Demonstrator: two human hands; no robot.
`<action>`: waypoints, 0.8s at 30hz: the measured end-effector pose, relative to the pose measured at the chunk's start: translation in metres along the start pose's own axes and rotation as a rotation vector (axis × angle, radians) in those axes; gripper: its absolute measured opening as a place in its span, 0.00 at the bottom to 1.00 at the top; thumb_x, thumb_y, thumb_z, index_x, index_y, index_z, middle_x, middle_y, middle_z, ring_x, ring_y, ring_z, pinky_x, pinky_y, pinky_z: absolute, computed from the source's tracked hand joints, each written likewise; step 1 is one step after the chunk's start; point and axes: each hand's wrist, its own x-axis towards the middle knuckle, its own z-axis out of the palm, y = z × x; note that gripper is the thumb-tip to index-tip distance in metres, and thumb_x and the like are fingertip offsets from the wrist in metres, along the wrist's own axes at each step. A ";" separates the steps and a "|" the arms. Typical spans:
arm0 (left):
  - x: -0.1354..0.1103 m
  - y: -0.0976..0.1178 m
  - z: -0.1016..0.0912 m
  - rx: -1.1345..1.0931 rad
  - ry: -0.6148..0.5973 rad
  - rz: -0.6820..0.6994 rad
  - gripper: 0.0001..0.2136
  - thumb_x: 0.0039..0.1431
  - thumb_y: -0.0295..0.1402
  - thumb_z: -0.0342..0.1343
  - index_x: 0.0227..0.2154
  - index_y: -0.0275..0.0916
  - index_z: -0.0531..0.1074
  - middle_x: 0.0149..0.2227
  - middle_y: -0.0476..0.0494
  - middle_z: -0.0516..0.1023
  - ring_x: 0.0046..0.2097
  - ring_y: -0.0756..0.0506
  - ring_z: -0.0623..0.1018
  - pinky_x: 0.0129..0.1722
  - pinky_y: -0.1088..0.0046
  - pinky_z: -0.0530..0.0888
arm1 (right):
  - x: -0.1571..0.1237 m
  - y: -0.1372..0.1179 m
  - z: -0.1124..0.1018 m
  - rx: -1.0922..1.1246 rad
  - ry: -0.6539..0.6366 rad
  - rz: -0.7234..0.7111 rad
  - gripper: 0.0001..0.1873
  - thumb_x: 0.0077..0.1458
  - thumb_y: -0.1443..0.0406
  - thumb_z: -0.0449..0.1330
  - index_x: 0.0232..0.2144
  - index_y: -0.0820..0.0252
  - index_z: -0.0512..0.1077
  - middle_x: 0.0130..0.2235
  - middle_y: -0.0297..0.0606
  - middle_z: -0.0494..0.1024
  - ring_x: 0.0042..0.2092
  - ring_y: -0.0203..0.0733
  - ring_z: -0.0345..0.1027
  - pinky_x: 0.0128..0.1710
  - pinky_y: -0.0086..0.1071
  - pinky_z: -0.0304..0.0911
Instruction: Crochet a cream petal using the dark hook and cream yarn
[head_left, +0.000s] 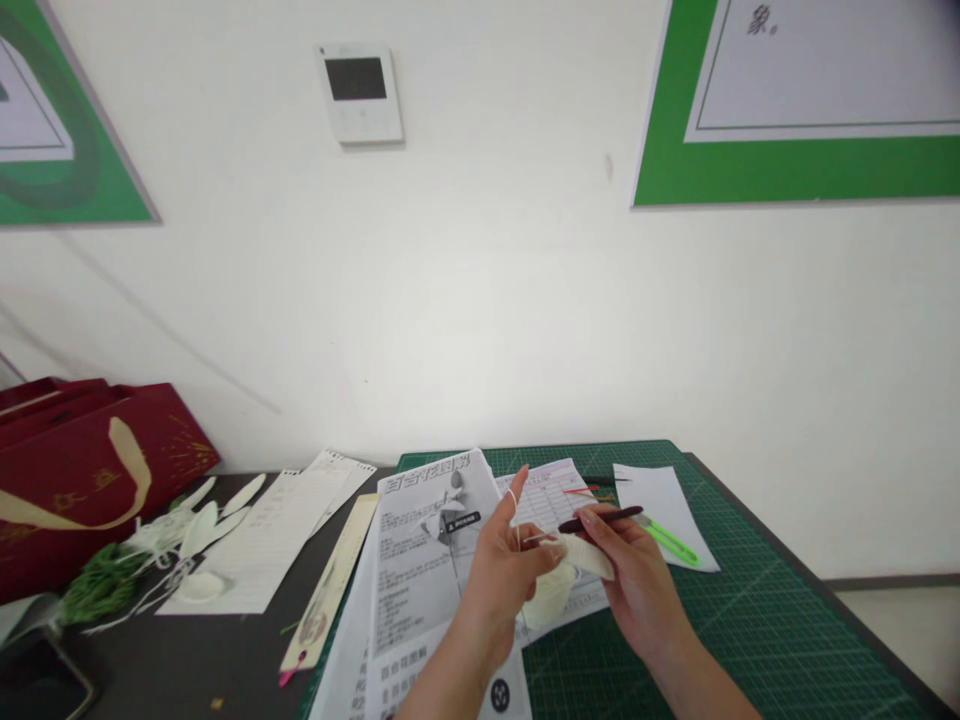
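**Cream crochet work held over a green mat**

Cream yarn makes up the cream crochet piece (559, 585), which sits between the two hands at the near middle of the scene, just above the printed sheet (420, 570). The left hand (504, 565) pinches the piece's left side with thumb and curled fingers. Its index finger is raised, and a yarn strand (512, 496) is looped around it. The right hand (637, 580) is closed around a dark crochet hook (600, 519), which lies nearly level and points left toward the piece. Whether the hook's tip is inside a stitch cannot be told.

The printed sheet lies under the hands, partly on the green cutting mat (750, 620) and partly on the dark table (187, 660). Just right of the right hand are green thread snips (670, 541), resting on a white slip (660, 500).

To the left of the sheet a long narrow card strip (334, 585) lies slanted, and a lined page (270, 540) lies beyond it. Farther left are loose cream petals (202, 520), a green yarn bundle (101, 585) and a red gift bag (82, 470) by the wall.

On the far wall hang a white control panel (358, 92) and a green-bordered poster (795, 165).
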 end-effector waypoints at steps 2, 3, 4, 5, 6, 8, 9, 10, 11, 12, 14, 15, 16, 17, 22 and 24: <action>-0.001 0.001 0.001 0.004 0.003 0.007 0.45 0.42 0.24 0.63 0.64 0.42 0.51 0.19 0.59 0.64 0.19 0.56 0.55 0.17 0.79 0.48 | 0.000 0.000 0.000 -0.001 -0.003 -0.004 0.12 0.37 0.64 0.73 0.26 0.64 0.77 0.24 0.38 0.81 0.24 0.36 0.72 0.24 0.24 0.66; -0.002 0.002 0.002 0.008 0.008 0.011 0.45 0.42 0.23 0.63 0.64 0.42 0.51 0.19 0.59 0.64 0.19 0.56 0.55 0.17 0.79 0.48 | -0.001 0.000 0.000 -0.003 -0.006 -0.007 0.12 0.37 0.64 0.73 0.26 0.64 0.77 0.25 0.38 0.81 0.24 0.35 0.72 0.24 0.24 0.66; -0.003 0.002 0.002 0.011 0.014 0.012 0.45 0.42 0.23 0.63 0.64 0.41 0.50 0.19 0.59 0.63 0.20 0.56 0.55 0.17 0.79 0.48 | -0.001 0.000 0.000 -0.004 -0.007 -0.011 0.12 0.37 0.64 0.73 0.26 0.64 0.77 0.25 0.38 0.81 0.24 0.35 0.72 0.24 0.24 0.66; -0.003 0.003 0.002 0.014 0.019 0.014 0.45 0.42 0.23 0.63 0.64 0.41 0.50 0.19 0.58 0.64 0.20 0.56 0.55 0.17 0.79 0.47 | -0.001 0.000 0.000 -0.005 -0.007 -0.016 0.12 0.37 0.64 0.73 0.26 0.64 0.77 0.24 0.38 0.81 0.24 0.35 0.71 0.24 0.24 0.65; -0.004 0.003 0.003 0.017 0.023 0.015 0.45 0.42 0.23 0.63 0.64 0.41 0.50 0.20 0.58 0.64 0.20 0.56 0.56 0.18 0.78 0.48 | 0.000 0.000 0.000 -0.005 -0.009 -0.018 0.12 0.37 0.64 0.73 0.26 0.64 0.77 0.24 0.38 0.81 0.24 0.34 0.71 0.24 0.24 0.65; -0.004 0.003 0.003 0.021 0.025 0.016 0.44 0.43 0.24 0.63 0.64 0.42 0.50 0.21 0.57 0.65 0.20 0.56 0.56 0.18 0.78 0.48 | 0.000 0.000 0.000 0.001 -0.011 -0.022 0.12 0.37 0.64 0.73 0.26 0.64 0.77 0.24 0.37 0.80 0.24 0.34 0.71 0.25 0.24 0.65; -0.004 0.003 0.002 0.021 0.025 0.016 0.44 0.43 0.24 0.63 0.64 0.42 0.50 0.21 0.57 0.65 0.20 0.56 0.56 0.18 0.79 0.48 | 0.000 0.000 0.001 0.007 -0.012 -0.025 0.12 0.37 0.64 0.73 0.26 0.64 0.78 0.24 0.37 0.80 0.24 0.34 0.71 0.25 0.25 0.65; -0.004 0.003 0.002 0.021 0.023 0.014 0.44 0.43 0.24 0.63 0.64 0.43 0.50 0.21 0.57 0.65 0.20 0.56 0.56 0.18 0.79 0.48 | 0.000 0.000 0.001 0.013 -0.013 -0.028 0.12 0.37 0.64 0.73 0.26 0.63 0.78 0.25 0.37 0.81 0.25 0.35 0.71 0.26 0.26 0.66; -0.003 0.002 0.002 0.020 0.022 0.012 0.44 0.43 0.24 0.63 0.64 0.44 0.50 0.22 0.57 0.65 0.20 0.56 0.55 0.17 0.79 0.47 | 0.000 0.001 0.001 0.018 -0.013 -0.030 0.12 0.37 0.64 0.73 0.26 0.63 0.78 0.25 0.37 0.81 0.25 0.36 0.72 0.27 0.27 0.66; -0.003 0.002 0.001 0.016 0.022 0.011 0.44 0.43 0.24 0.63 0.64 0.44 0.51 0.22 0.57 0.65 0.20 0.56 0.55 0.17 0.79 0.47 | 0.000 0.001 0.001 0.022 -0.012 -0.032 0.12 0.37 0.63 0.73 0.26 0.63 0.78 0.25 0.37 0.81 0.26 0.37 0.72 0.27 0.28 0.66; -0.001 0.002 0.001 0.006 0.021 0.016 0.44 0.43 0.25 0.64 0.63 0.46 0.51 0.22 0.57 0.65 0.20 0.56 0.55 0.16 0.79 0.47 | 0.001 0.002 0.001 0.017 -0.013 -0.038 0.13 0.36 0.63 0.74 0.26 0.62 0.77 0.26 0.38 0.81 0.27 0.38 0.73 0.29 0.30 0.67; -0.001 0.002 0.001 0.000 0.020 0.021 0.44 0.43 0.25 0.64 0.63 0.47 0.52 0.22 0.57 0.64 0.20 0.55 0.55 0.16 0.79 0.47 | 0.001 0.002 0.000 0.010 -0.014 -0.041 0.13 0.36 0.63 0.74 0.26 0.61 0.77 0.27 0.38 0.82 0.27 0.39 0.73 0.29 0.30 0.67; -0.001 0.002 0.001 -0.006 0.019 0.026 0.43 0.43 0.26 0.64 0.63 0.47 0.52 0.23 0.57 0.64 0.20 0.55 0.55 0.16 0.79 0.48 | 0.001 0.003 -0.001 0.001 -0.015 -0.045 0.13 0.35 0.64 0.74 0.26 0.61 0.77 0.27 0.38 0.82 0.28 0.39 0.74 0.30 0.31 0.67; 0.000 0.002 0.001 -0.011 0.018 0.030 0.43 0.44 0.27 0.64 0.63 0.47 0.52 0.23 0.57 0.64 0.21 0.55 0.55 0.16 0.79 0.48 | 0.001 0.003 -0.001 -0.009 -0.016 -0.049 0.14 0.34 0.64 0.74 0.26 0.61 0.77 0.28 0.38 0.82 0.28 0.40 0.74 0.30 0.32 0.67; -0.002 0.002 0.002 -0.010 0.025 0.018 0.42 0.44 0.28 0.65 0.63 0.48 0.53 0.27 0.54 0.67 0.21 0.56 0.57 0.16 0.80 0.50 | 0.001 0.003 -0.003 -0.023 -0.017 -0.068 0.14 0.33 0.66 0.75 0.26 0.61 0.77 0.30 0.39 0.82 0.30 0.42 0.75 0.33 0.34 0.67; -0.001 0.001 0.002 -0.005 0.028 0.023 0.43 0.44 0.29 0.66 0.63 0.48 0.53 0.27 0.54 0.67 0.21 0.56 0.57 0.16 0.80 0.50 | 0.002 0.003 -0.002 -0.022 -0.019 -0.073 0.14 0.33 0.66 0.74 0.26 0.61 0.77 0.30 0.39 0.82 0.31 0.42 0.74 0.33 0.34 0.67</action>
